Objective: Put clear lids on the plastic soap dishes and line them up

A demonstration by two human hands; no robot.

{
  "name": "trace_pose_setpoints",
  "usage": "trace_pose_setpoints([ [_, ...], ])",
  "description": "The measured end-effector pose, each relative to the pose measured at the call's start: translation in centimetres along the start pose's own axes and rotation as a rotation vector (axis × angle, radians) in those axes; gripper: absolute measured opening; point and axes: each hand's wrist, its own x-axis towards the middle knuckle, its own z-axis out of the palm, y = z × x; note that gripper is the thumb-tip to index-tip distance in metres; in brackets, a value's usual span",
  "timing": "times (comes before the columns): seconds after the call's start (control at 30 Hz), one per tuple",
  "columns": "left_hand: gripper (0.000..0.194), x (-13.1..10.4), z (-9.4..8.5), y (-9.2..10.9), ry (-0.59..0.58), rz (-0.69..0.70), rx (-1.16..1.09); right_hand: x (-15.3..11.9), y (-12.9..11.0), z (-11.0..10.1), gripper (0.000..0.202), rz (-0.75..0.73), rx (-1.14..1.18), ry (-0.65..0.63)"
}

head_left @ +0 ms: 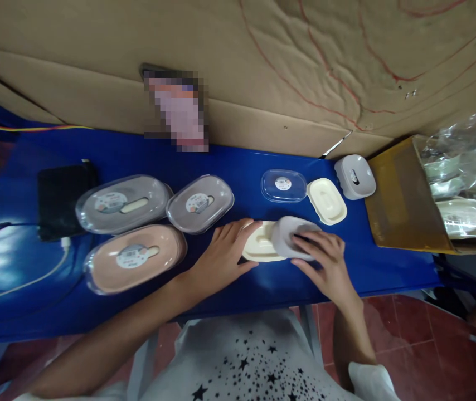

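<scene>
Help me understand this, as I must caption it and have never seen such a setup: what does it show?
There is no machine: a person works with two bare hands, pictured by one head-worn camera looking forward and down.

The left hand holds the left end of a cream, rounded plastic tray. The right hand grips a pale grey, rounded plastic piece over its right end.

Beyond, on the blue table, lie a clear plastic lid, another cream tray and a pale grey rounded container. Leftward are two grey oval boxes and a pink one; rightward, an open brown cardboard box.
</scene>
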Motion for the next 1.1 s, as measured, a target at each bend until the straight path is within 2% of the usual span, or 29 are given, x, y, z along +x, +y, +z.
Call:
trace_pose_setpoints([
  [0.13,0.097,0.0,0.3,-0.4,0.008,0.032,-0.011,2.2,-2.6,1.8,0.044,-0.209,-0.041,-0.120],
  [0.23,0.089,0.0,0.3,-0.8,0.005,0.086,0.094,2.5,-4.2,2.6,0.042,-0.238,-0.123,-0.141],
  [0.3,0.084,-0.1,0.3,-0.9,-0.009,0.124,0.151,2.8,-4.4,2.6,0.042,-0.249,-0.148,-0.153],
  [0.43,0.080,-0.4,0.0,-0.6,-0.017,0.139,0.178,4.9,-1.7,1.9,0.047,-0.344,-0.032,-0.141],
  [0.53,0.073,-0.5,-0.2,-0.4,-0.004,0.139,0.183,7.6,1.1,1.1,0.051,-0.266,-0.025,-0.031],
  [0.63,0.065,-0.3,-0.3,-0.6,0.020,0.149,0.205,9.0,2.0,0.8,0.059,-0.280,-0.037,-0.077],
  [0.77,0.069,0.1,-0.3,-1.1,0.050,0.182,0.240,8.0,0.8,1.7,0.082,-0.401,0.025,-0.245],
  [0.93,0.073,0.2,-0.5,-1.1,0.032,0.208,0.260,6.4,0.4,3.0,0.096,-0.431,-0.070,-0.218],
  [1.1,0.076,0.3,-1.0,-0.6,-0.011,0.228,0.312,5.7,0.8,3.5,0.096,-0.483,-0.094,-0.192],
])
